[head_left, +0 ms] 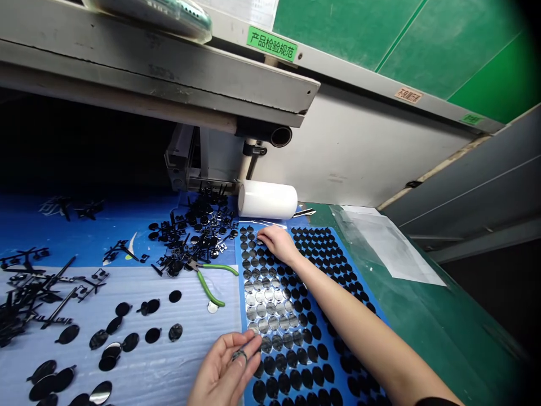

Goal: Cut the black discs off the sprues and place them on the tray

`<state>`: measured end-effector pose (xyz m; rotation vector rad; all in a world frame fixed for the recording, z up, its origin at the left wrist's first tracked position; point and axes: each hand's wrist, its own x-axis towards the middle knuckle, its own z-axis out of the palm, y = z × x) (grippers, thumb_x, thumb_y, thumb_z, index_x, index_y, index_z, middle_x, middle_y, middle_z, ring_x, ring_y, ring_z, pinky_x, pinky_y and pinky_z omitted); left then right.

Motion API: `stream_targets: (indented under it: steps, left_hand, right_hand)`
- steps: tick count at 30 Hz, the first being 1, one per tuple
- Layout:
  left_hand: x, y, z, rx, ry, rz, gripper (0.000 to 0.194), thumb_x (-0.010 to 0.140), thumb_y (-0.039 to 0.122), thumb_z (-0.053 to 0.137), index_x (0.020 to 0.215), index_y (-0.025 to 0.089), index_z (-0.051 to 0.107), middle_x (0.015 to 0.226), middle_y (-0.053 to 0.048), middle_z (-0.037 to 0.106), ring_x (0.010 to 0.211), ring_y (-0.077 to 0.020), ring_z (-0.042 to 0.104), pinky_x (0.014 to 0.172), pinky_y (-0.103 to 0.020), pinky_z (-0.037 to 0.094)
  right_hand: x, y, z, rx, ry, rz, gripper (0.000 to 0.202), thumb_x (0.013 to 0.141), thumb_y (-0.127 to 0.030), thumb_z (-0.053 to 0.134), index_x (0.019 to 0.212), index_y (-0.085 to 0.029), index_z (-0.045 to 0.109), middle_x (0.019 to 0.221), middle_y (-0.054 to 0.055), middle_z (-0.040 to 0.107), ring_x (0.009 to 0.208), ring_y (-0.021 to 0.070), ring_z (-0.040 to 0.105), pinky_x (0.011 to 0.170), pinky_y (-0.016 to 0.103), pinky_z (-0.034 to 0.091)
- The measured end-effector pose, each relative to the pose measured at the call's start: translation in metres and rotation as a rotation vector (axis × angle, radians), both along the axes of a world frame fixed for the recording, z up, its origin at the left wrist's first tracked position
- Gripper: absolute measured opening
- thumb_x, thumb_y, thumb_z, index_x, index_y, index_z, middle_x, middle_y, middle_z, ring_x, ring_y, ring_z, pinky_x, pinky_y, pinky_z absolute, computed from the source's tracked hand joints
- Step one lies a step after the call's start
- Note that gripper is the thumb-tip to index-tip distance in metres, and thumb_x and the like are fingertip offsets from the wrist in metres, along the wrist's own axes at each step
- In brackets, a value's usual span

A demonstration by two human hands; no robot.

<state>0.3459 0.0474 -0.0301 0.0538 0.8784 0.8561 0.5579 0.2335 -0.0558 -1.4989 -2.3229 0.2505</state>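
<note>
My right hand (276, 241) reaches to the far rows of a blue sheet (242, 293) lined with glossy black round discs (276, 341). Its fingers are pinched at a disc position in the top left rows; the fingertips mostly hide what is between them. Nearer to me, my left hand (228, 366) hovers by the sheet's left edge, fingers curled together with the thumb. A small dark band or piece shows among those fingers, but I cannot make out which. Loose black discs (130, 341) lie scattered on the pale foam mat (169, 372) to the left.
Green-handled nippers (210, 290) lie beside a pile of black plastic sprues and parts (198, 225). More sprues (34, 293) lie far left. A white roll (268, 200) stands behind the sheet, under a metal shelf (253, 96). Clear film (389, 245) covers the green table at right.
</note>
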Motion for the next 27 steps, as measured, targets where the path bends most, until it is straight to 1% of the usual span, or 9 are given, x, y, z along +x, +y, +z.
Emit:
stream_targets:
  steps: [5,8,11,15,18,22,23,25,27]
  left_hand:
    - [-0.005,0.004,0.0,-0.022,0.069,-0.039,0.024,0.047,0.025,0.078,0.062,0.013,0.065,0.087,-0.01,0.069,0.09,-0.0268,0.061,0.083,-0.034,0.045]
    - [-0.006,0.005,-0.003,-0.027,0.131,-0.089,0.023,0.052,0.027,0.076,0.067,0.013,0.066,0.077,-0.01,0.07,0.076,-0.023,0.064,0.068,-0.03,0.049]
    - [-0.005,0.005,-0.004,-0.006,0.169,-0.114,0.018,0.058,0.026,0.072,0.07,0.014,0.066,0.079,-0.01,0.069,0.065,-0.0198,0.064,0.052,-0.026,0.046]
    - [-0.004,0.006,-0.003,-0.005,0.133,-0.072,0.021,0.061,0.024,0.069,0.079,0.014,0.067,0.088,-0.012,0.068,0.069,-0.0192,0.063,0.055,-0.026,0.046]
    - [-0.005,0.007,0.002,-0.022,0.066,-0.001,0.029,0.066,0.021,0.066,0.094,0.013,0.063,0.097,-0.014,0.066,0.082,-0.0224,0.063,0.072,-0.031,0.046]
    - [-0.007,0.007,0.007,-0.008,0.077,0.068,0.048,0.069,0.019,0.061,0.114,0.008,0.047,0.097,-0.017,0.065,0.087,-0.0253,0.061,0.083,-0.036,0.043]
    - [-0.007,0.007,0.008,-0.001,0.089,0.085,0.053,0.07,0.02,0.061,0.118,0.007,0.042,0.095,-0.017,0.065,0.086,-0.0253,0.062,0.084,-0.037,0.042]
    - [-0.007,0.006,0.009,0.025,0.101,0.129,0.061,0.07,0.02,0.061,0.123,0.006,0.034,0.089,-0.015,0.066,0.083,-0.0239,0.062,0.084,-0.037,0.042]
    - [-0.005,0.004,0.01,0.067,0.099,0.183,0.064,0.069,0.021,0.061,0.124,0.007,0.031,0.084,-0.012,0.066,0.081,-0.0223,0.062,0.084,-0.037,0.042]
  right_hand:
    - [0.003,-0.001,-0.015,0.027,-0.065,0.029,0.018,0.086,-0.027,0.046,0.097,-0.016,0.055,0.099,0.005,0.057,0.085,0.0162,0.056,0.075,0.036,0.046]
    - [0.003,-0.002,-0.016,0.039,-0.083,0.037,0.018,0.086,-0.026,0.046,0.097,-0.016,0.055,0.099,0.005,0.057,0.085,0.0162,0.056,0.075,0.036,0.046]
    - [0.002,-0.003,-0.016,0.046,-0.091,0.039,0.018,0.086,-0.026,0.046,0.097,-0.016,0.055,0.099,0.004,0.057,0.085,0.0162,0.056,0.075,0.036,0.046]
    - [0.001,-0.005,-0.014,0.047,-0.075,0.02,0.018,0.086,-0.028,0.047,0.095,-0.015,0.055,0.098,0.004,0.057,0.086,0.0166,0.055,0.076,0.037,0.045]
    - [-0.003,-0.009,-0.002,0.054,-0.028,-0.022,0.02,0.084,-0.03,0.048,0.096,-0.015,0.055,0.101,0.005,0.055,0.092,0.0196,0.052,0.079,0.04,0.041]
    - [-0.027,-0.037,0.03,0.032,0.103,-0.019,0.024,0.09,-0.026,0.033,0.097,-0.016,0.054,0.099,0.011,0.055,0.096,0.0218,0.049,0.083,0.04,0.037]
    - [-0.037,-0.049,0.037,-0.005,0.135,0.038,0.025,0.09,-0.027,0.032,0.095,-0.018,0.055,0.094,0.009,0.057,0.092,0.0199,0.051,0.083,0.036,0.038]
    - [-0.059,-0.078,0.05,-0.13,0.181,0.238,0.013,0.083,-0.033,0.049,0.085,-0.024,0.059,0.082,0.0,0.061,0.078,0.0146,0.056,0.073,0.025,0.044]
    - [-0.078,-0.105,0.057,-0.251,0.225,0.382,0.01,0.077,-0.033,0.058,0.084,-0.026,0.06,0.076,-0.002,0.062,0.073,0.0129,0.057,0.066,0.021,0.046]
